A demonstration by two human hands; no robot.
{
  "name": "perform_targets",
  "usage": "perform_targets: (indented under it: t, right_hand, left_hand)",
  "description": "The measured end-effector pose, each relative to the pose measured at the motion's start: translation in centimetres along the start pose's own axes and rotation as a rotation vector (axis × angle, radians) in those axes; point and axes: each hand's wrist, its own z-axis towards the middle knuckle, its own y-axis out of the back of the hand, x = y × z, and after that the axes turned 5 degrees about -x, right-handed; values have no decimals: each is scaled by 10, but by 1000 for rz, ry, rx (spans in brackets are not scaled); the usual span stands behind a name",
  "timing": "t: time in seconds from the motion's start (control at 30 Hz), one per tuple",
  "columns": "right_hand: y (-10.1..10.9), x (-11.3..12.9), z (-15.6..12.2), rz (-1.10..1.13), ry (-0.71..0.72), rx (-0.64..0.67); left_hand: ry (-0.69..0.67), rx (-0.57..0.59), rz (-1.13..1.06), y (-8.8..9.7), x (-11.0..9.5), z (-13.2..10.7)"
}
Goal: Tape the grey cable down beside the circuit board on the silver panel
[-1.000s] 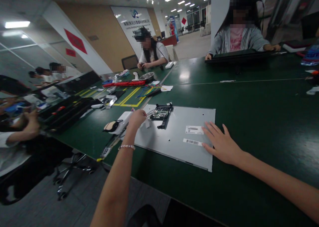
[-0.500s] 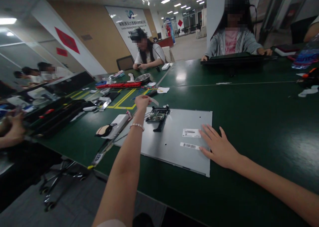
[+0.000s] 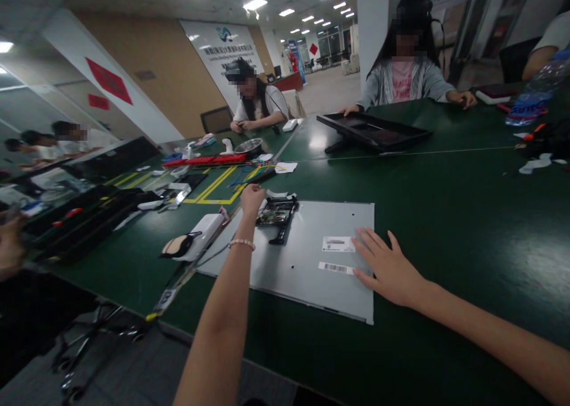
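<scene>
A flat silver-grey display panel (image 3: 320, 293) with two white labels lies on the green table. My right hand (image 3: 389, 267) rests with spread fingers over its right edge, the fingertips touching the labels (image 3: 338, 244). At the panel's far left, a small green circuit board (image 3: 275, 216) sits in a black bracket (image 3: 279, 235). My left hand (image 3: 252, 199) is beside the board, fingers pinched together. From the fingertips a pale strip of tape (image 3: 276, 194) stretches along the board's far edge. The exact grip is partly hidden by the hand.
Left of the panel lie a white box-like item (image 3: 205, 231) and a strap with a yellow end (image 3: 167, 299). Red tools (image 3: 205, 160), a metal bowl (image 3: 249, 147) and wires lie farther back. Across the table, a person (image 3: 403, 85) holds a black frame (image 3: 374, 132). Another person sits at centre back.
My left hand has lowered slightly with the strip, bringing it close to the board. My right hand stays on the panel. The person opposite has tilted the black frame down toward the table.
</scene>
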Motion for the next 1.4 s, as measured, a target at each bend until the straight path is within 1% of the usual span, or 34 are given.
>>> perform_targets:
  t: [0.07,0.17,0.27,0.4,0.5,0.63,0.77,0.83,0.87,0.93,1.0,1.03,1.07,1.17,1.3,1.4]
  right_hand:
    - [1,-1,0,8,-1,8]
    - [2,-2,-1,19,4,31]
    - [3,-4,-2,14,8,37]
    - [2,-6,-6,13,2,28]
    - [2,-11,-12,14,0,28]
    - [2,-23,-24,12,3,31]
    - [5,-33,-37,61,-14,31]
    - [12,-36,-42,165,-82,-5]
    - [16,-37,-45,243,-142,-37]
    - [26,-40,-49,432,-313,-101]
    - [34,-43,-54,650,-476,-121]
    - [37,-45,-57,763,-522,-120]
    - [38,-47,-59,874,-539,-123]
    - [36,-48,-67,1132,-495,-162]
    - [35,-46,-75,1325,-541,-188]
    - [36,-47,-79,1426,-582,-214]
  left_hand:
    - [-30,0,31,4,10,-12]
    - [-78,25,159,11,24,-33]
    - [-69,40,272,20,33,-46]
    - [14,101,304,30,41,-50]
    - [63,137,318,34,48,-50]
    - [91,157,313,35,56,-52]
    - [95,183,310,34,58,-52]
    - [96,187,315,34,58,-51]
    - [98,184,319,34,57,-51]
    - [109,170,331,34,57,-51]
    - [118,158,345,35,56,-51]
    - [121,155,352,35,56,-51]
    - [123,154,360,35,55,-50]
    - [113,163,383,34,53,-49]
    - [77,207,409,31,50,-48]
    - [54,239,435,29,46,-48]
